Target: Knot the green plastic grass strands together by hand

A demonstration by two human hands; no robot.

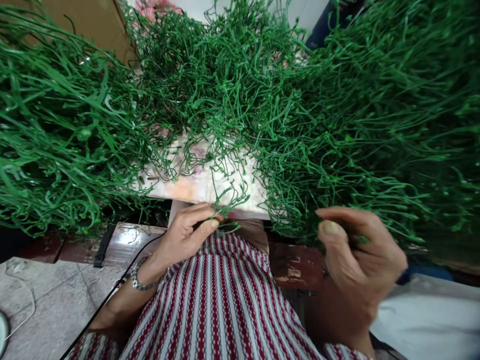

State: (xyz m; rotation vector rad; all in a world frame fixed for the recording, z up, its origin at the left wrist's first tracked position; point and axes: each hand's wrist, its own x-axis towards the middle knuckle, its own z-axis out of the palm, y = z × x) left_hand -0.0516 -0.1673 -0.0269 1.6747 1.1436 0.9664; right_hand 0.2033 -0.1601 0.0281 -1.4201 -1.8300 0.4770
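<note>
My left hand [193, 232] is closed in a pinch, thumb against forefinger, on a thin green plastic stem sprig [230, 197]. The sprig's branching tips fan out above the front edge of the covered tabletop [180, 189]. On the right, my right hand [362, 255] is curled, with thumb and forefinger tips close together beside the right-hand heap of green stems [375, 145]. Whatever sits between those fingertips, if anything, is too small or hidden to make out.
Another heap of green stems [56, 135] rises at the left, and more stems [232, 65] cover the back. A cardboard box [90, 25] stands at the back left. A dark red wooden bench [298, 265] shows below the tabletop. A black cable [108, 295] runs by my left arm.
</note>
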